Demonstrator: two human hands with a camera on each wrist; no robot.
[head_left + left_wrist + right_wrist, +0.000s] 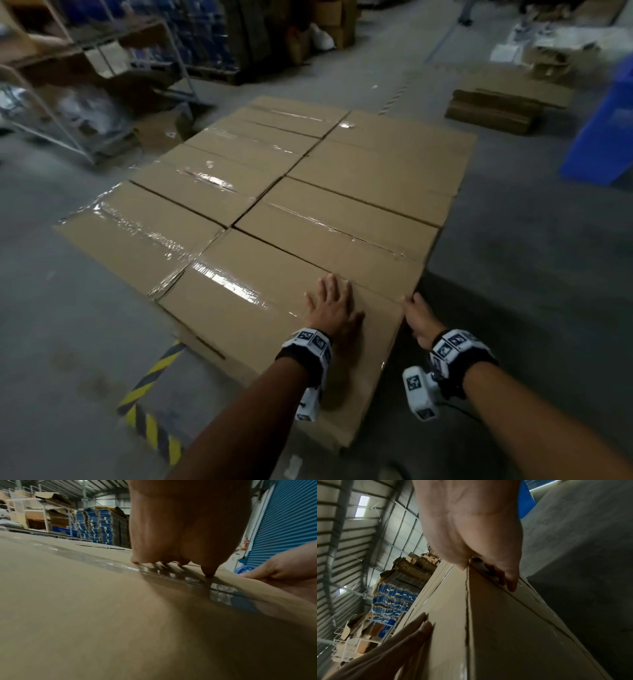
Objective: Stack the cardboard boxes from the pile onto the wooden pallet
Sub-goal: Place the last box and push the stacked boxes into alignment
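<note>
Several taped cardboard boxes lie in two rows as a flat top layer; the pallet beneath is hidden. My left hand (334,305) presses flat, fingers straight, on the top of the nearest right-hand box (260,308). In the left wrist view, the left hand's fingertips (208,573) touch the box's tape seam (221,588). My right hand (416,315) holds that box's far right edge. In the right wrist view, the right hand (471,527) has its thumb on the top face and its fingers (511,585) down the side of the box (513,628).
A stack of flattened cardboard (503,102) lies on the floor at the back right, and a blue bin (606,137) stands at the right. A wire cart (68,113) with cardboard stands back left. Yellow-black floor tape (150,387) runs near my left forearm.
</note>
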